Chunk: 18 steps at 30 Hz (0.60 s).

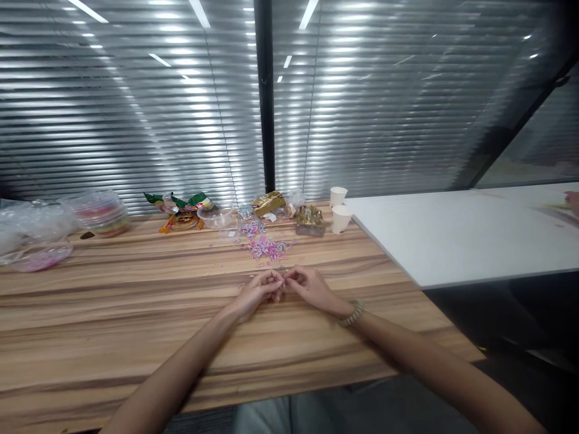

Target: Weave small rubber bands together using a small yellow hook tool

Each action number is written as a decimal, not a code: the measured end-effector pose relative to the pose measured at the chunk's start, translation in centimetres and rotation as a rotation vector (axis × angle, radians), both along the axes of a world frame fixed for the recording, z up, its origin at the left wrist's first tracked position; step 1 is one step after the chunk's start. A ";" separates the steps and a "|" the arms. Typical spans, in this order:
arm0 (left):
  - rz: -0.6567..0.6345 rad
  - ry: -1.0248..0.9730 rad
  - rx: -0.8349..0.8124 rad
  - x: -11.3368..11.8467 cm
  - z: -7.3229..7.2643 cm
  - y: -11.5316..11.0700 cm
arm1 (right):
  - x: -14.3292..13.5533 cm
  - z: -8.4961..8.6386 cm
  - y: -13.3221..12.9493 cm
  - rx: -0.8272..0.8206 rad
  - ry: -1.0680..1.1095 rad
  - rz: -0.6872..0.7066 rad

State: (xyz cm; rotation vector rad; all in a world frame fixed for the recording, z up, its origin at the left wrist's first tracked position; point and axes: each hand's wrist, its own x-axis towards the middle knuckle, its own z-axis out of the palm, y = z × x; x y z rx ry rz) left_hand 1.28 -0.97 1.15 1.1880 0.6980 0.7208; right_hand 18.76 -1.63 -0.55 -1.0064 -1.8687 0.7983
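Observation:
My left hand and my right hand meet fingertip to fingertip just above the wooden table. Both are pinched closed. Whatever lies between the fingers is too small to make out. A beaded bracelet circles my right wrist. Just beyond the hands spreads a loose pile of small pink, purple and pale link-like pieces. A smaller heap of similar pieces lies behind it, by a clear plastic container. A few single pieces are scattered near my fingers.
Two paper cups stand behind, right of gold wrappers. Green snack bags lie at the back left, near stacked plastic tubs and a clear plastic bag. A white table adjoins on the right; blinds close off the back.

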 end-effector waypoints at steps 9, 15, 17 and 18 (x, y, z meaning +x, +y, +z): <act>0.018 0.160 0.144 0.0 0.2 0.2 | -0.3 -0.4 0.0 -0.035 0.125 -0.027; 0.043 0.212 0.218 0.2 0.1 0.2 | -0.4 -0.4 0.0 -0.053 0.171 -0.044; 0.030 0.257 0.251 0.1 0.1 0.3 | -0.4 -0.4 0.1 -0.042 0.156 -0.052; 0.019 0.281 0.267 0.1 0.1 0.4 | -0.4 -0.3 0.1 -0.036 0.145 -0.058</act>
